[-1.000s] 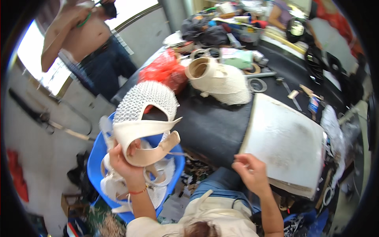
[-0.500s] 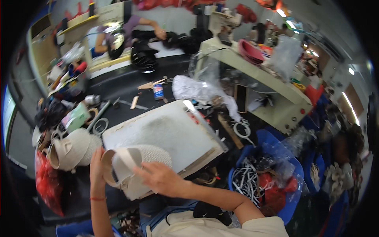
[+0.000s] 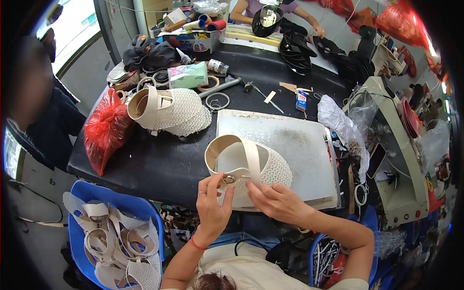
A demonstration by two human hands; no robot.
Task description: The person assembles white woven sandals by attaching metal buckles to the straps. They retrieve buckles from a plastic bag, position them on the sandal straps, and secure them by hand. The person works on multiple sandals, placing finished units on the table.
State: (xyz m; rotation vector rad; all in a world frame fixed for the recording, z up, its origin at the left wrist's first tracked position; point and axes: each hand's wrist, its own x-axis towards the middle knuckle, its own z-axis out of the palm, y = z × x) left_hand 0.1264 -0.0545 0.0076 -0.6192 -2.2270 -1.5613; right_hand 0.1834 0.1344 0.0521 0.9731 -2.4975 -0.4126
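Sandal upper (image 3: pixel 247 164) of cream strap and white mesh, at centre frame on a grey work board (image 3: pixel 290 145), itself on the black tabletop (image 3: pixel 159 159). Left hand (image 3: pixel 211 203) pinching the small metal ring where the straps meet, thumb and forefinger closed on it; right hand (image 3: pixel 276 200) just beside, fingertips pressing the strap end and the mesh edge flat against the board, so a partly closed grip on the same piece, nothing else held. Judging by that, somewhere mid-step on this one upper: straps already looped and joined to the mesh, ring fitting apparently being seated or checked. A second similar upper (image 3: pixel 169 111) lying finished-looking at upper left of the board, near a red plastic bag (image 3: pixel 105 130). Blue bin (image 3: pixel 111 237) at lower left holding a heap of more uppers, whether done or waiting not clear from here. Tape rings, a tissue pack and small tools scattered along the upper part of the tabletop; another person's hands at the top edge with dark pieces, well apart from this work.
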